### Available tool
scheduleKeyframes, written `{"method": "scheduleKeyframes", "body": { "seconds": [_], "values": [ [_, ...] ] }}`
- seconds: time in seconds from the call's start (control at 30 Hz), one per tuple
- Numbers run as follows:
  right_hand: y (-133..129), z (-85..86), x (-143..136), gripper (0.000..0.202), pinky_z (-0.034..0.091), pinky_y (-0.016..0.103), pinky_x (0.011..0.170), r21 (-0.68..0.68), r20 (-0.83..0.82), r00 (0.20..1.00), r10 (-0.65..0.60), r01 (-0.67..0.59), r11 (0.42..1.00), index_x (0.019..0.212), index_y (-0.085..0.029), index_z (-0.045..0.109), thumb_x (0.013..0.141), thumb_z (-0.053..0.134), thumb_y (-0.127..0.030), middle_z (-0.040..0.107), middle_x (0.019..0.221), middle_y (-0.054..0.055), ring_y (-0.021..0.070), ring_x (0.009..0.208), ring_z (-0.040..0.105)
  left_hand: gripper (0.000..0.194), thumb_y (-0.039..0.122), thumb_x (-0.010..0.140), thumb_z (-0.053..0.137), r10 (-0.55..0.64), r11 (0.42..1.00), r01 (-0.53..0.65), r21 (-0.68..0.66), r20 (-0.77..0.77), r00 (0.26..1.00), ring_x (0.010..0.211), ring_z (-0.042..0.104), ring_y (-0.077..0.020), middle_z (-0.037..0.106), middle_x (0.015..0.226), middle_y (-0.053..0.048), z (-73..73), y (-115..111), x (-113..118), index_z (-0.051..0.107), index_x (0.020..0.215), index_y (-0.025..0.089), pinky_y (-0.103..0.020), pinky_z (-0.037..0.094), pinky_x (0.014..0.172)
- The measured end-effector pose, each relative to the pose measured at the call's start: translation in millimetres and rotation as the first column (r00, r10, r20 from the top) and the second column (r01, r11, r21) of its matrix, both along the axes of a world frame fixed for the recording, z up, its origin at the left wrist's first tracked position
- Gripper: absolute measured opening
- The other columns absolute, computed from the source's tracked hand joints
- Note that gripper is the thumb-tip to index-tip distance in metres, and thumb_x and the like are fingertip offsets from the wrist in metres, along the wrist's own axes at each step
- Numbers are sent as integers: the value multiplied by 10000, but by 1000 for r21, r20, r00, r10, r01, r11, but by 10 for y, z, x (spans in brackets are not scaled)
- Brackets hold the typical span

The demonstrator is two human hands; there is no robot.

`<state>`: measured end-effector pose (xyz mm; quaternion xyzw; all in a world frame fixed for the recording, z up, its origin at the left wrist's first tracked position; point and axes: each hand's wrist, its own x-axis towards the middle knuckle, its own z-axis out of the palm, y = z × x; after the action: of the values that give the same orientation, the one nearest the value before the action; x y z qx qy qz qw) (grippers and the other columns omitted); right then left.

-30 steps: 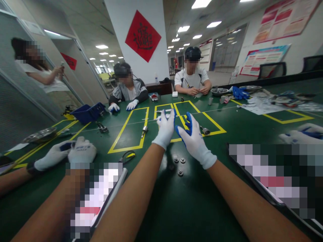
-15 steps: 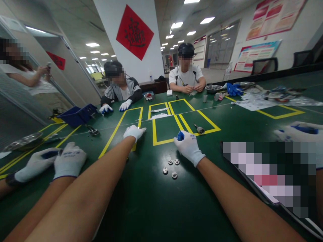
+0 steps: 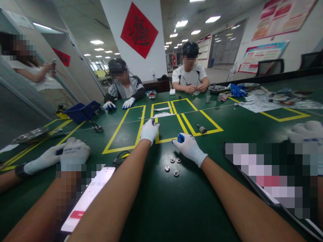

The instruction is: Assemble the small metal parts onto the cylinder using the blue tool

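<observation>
My left hand (image 3: pixel 149 131), in a white glove, reaches over the yellow-taped area with its fingers curled, just in front of a torn white paper strip (image 3: pixel 164 115). Something dark shows at its fingertips, too small to name. My right hand (image 3: pixel 189 148), gloved too, rests on the green table (image 3: pixel 161 205) with fingers curled in and the blue palm coating showing. Whatever it holds, if anything, is hidden. Several small round metal discs with raised hubs (image 3: pixel 176 173) lie just left of that wrist. Beyond it, a metal cylinder with a thin shaft (image 3: pixel 202 129) lies on its side.
Yellow tape (image 3: pixel 121 150) marks boxes on the table. A lit phone (image 3: pixel 101 181) lies under my left forearm; a pixelated screen (image 3: pixel 264 178) is at right. Co-workers' gloved hands (image 3: pixel 75 151) are at both sides. A blue bin (image 3: pixel 80 112) stands left; two people sit opposite.
My left hand has moved right, toward the paper strip, uncovering the phone. My right hand stays nearly in place. The co-worker's hand at right has shifted. The view has turned slightly.
</observation>
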<state>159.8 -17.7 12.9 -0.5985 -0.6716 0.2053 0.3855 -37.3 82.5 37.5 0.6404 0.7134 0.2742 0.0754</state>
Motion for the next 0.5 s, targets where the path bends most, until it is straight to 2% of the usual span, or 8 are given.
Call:
{"method": "scheduleKeyframes", "body": {
  "seconds": [0.1, 0.17, 0.23, 0.37, 0.5],
  "values": [
    [-17, 36, 34, 298, 308, 270, 611, -32, 67, 998, 17, -15, 999, 642, -220, 475, 841, 668, -330, 511, 628, -44, 125, 612, 437, 411, 395, 863, 693, -92, 983, 61, 171, 177, 980, 1062, 684, -263, 743, 1124, -95, -127, -272, 199, 645, 1237, 231, -392, 512, 977],
    [-7, 31, 56, 305, 303, 271, 610, -38, 88, 995, 45, -42, 998, 647, -221, 461, 861, 650, -330, 506, 640, -41, 126, 620, 432, 533, 325, 827, 742, -149, 957, 85, 276, 220, 964, 1101, 670, -257, 716, 1182, -108, -224, -432, 230, 599, 1328, 211, -395, 498, 1020],
    [14, 8, 69, 316, 296, 272, 599, -50, 80, 995, 67, -63, 997, 655, -223, 451, 878, 634, -352, 501, 648, -40, 127, 618, 426, 523, 284, 811, 757, -174, 941, 93, 325, 229, 958, 1130, 657, -268, 698, 1195, -120, -311, -547, 199, 617, 1306, 190, -408, 491, 1042],
    [55, -44, 71, 326, 292, 275, 584, -67, 27, 998, 56, -55, 996, 672, -229, 437, 909, 590, -392, 478, 649, -44, 129, 608, 413, 379, 304, 836, 735, -234, 916, 120, 383, 265, 935, 1116, 661, -273, 696, 1151, -108, -416, -642, 125, 674, 1194, 195, -420, 509, 1026],
    [71, -49, 69, 305, 291, 278, 579, -78, -2, 999, 50, -50, 996, 696, -232, 437, 921, 559, -400, 487, 667, -43, 132, 615, 411, 391, 316, 856, 719, -329, 887, 176, 427, 316, 890, 1126, 662, -258, 703, 1189, -107, -443, -651, 168, 663, 1223, 192, -414, 507, 1039]
  ]
}}
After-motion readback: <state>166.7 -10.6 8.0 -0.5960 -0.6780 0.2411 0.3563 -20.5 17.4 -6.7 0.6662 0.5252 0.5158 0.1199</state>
